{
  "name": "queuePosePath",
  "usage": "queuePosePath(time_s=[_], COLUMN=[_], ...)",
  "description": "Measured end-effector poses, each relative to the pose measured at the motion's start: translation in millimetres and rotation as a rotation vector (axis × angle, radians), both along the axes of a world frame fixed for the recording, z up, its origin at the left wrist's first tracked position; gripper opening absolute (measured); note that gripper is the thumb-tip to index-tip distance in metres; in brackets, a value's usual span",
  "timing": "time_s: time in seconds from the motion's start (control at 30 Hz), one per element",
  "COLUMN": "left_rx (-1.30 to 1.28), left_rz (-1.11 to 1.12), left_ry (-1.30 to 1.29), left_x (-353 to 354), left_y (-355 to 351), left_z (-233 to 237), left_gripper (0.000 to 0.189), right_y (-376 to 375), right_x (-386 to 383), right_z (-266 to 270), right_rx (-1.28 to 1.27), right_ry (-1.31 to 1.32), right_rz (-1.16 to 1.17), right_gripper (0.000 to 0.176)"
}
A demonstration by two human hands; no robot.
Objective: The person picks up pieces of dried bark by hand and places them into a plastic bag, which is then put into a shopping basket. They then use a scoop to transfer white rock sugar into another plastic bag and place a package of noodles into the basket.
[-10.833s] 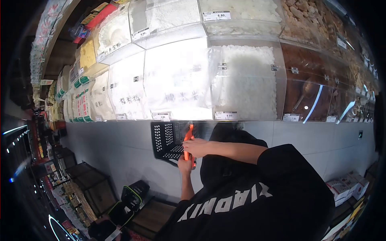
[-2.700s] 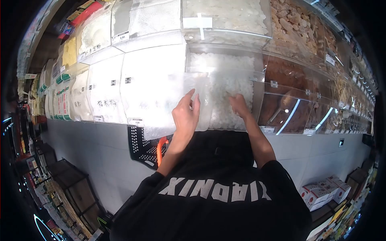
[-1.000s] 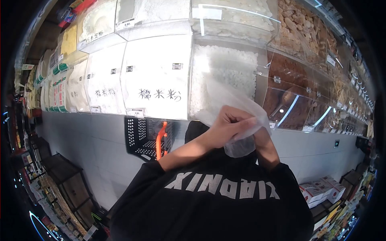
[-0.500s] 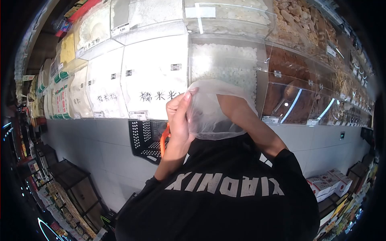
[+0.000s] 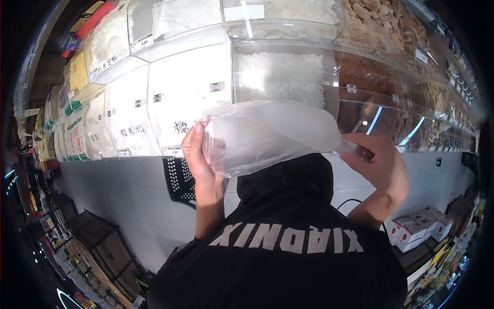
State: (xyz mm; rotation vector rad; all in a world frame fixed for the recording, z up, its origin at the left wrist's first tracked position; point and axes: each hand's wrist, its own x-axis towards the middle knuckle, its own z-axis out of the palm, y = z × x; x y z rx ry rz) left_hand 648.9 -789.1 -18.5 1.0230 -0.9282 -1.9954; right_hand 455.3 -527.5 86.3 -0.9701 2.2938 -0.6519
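A clear plastic bag (image 5: 278,134) is stretched sideways between my two hands, in front of the lower bins. My left hand (image 5: 198,152) grips its left edge between thumb and fingers. At its right end, where the plastic is gathered, my right hand (image 5: 373,159) has its fingers closed on it. Behind the bag stand a clear bin of white lumps (image 5: 280,77) and a bin of white powder (image 5: 190,77) with handwritten characters. The bag looks to have nothing inside.
Further right are a bin of reddish-brown powder (image 5: 365,72) with a scoop and, above it, a bin of brown lumps (image 5: 373,20). A black basket (image 5: 180,180) is on the floor at the left. White-and-red boxes (image 5: 419,229) stand at the lower right.
My right hand has come out from the bag's opening and moved right, now pinching its far end. My left hand has shifted left, and the bag is pulled out long.
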Motion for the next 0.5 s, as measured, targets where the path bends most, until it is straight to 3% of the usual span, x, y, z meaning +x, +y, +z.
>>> queuePosePath(time_s=[0.1, 0.17, 0.27, 0.4, 0.5], left_rx=[-0.005, -0.056, -0.049, -0.037, 0.018], left_rz=[0.01, 0.058, 0.042, -0.011, -0.043], left_ry=[-0.084, -0.179, -0.219, -0.249, -0.179], left_x=[13, 21, 29, 35, 41], left_y=[-11, -16, -16, -15, -22], left_z=[0, -4, 0, -3, -8], left_gripper=[0.037, 0.042, 0.042, 0.043, 0.043], right_y=[39, 50, 63, 52, 43], right_x=[-16, -20, -19, -6, 9], right_z=[-18, -29, -96, -145, -183], right_rx=[-0.124, -0.08, -0.07, 0.178, 0.206], right_ry=[-0.132, -0.385, -0.255, -0.435, -0.448], right_rz=[-0.064, -0.388, -0.464, -0.467, -0.497], right_gripper=[0.026, 0.024, 0.019, 0.03, 0.034])
